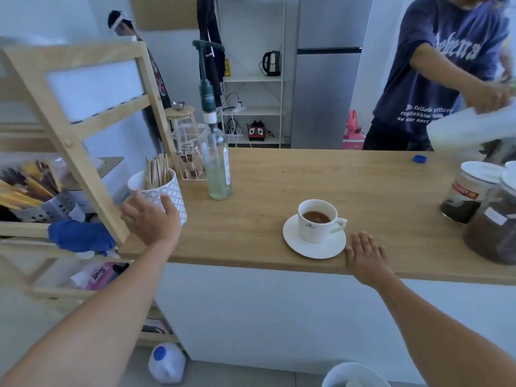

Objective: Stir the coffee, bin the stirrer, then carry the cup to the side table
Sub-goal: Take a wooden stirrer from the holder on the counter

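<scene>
A white cup of dark coffee stands on a white saucer near the front edge of the wooden counter. My right hand lies flat and open on the counter edge, just right of the saucer. A white patterned pot full of wooden stirrers stands at the counter's left end. My left hand is open with fingers spread, right in front of the pot, holding nothing. A white bin rim shows at the bottom edge, on the floor.
A glass pump bottle stands behind the pot. Coffee jars crowd the counter's right end, with a blue cap further back. A wooden shelf unit stands to the left. Another person works behind the counter. A milk jug lies on the floor.
</scene>
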The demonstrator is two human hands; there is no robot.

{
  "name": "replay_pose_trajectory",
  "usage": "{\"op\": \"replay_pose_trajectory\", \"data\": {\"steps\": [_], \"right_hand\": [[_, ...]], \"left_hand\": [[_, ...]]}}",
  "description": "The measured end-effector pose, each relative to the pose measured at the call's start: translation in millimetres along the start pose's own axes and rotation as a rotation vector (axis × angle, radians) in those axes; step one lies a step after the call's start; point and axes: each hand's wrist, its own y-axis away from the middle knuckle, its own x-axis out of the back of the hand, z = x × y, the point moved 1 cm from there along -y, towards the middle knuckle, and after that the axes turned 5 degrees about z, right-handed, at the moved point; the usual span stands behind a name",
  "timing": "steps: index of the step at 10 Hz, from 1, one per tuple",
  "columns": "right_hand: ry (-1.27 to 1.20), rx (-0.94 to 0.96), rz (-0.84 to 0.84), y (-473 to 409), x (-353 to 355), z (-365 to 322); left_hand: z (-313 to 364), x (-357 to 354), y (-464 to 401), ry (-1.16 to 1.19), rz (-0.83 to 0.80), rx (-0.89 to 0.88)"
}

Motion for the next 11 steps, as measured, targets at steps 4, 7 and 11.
{"op": "replay_pose_trajectory", "data": {"steps": [4, 7, 11], "right_hand": [[0.028, -0.022, -0.019, 2, 1, -1], [0.021, -0.024, -0.007, 2, 1, -2], [0.022, -0.028, -0.019, 4, 4, -3]], "left_hand": [[17, 2, -47, -0.003, -0.101, -0.019], [31, 3, -45, 0.043, -0.038, -0.174], [105, 5, -1, 0.201, 0.159, -1.066]]}}
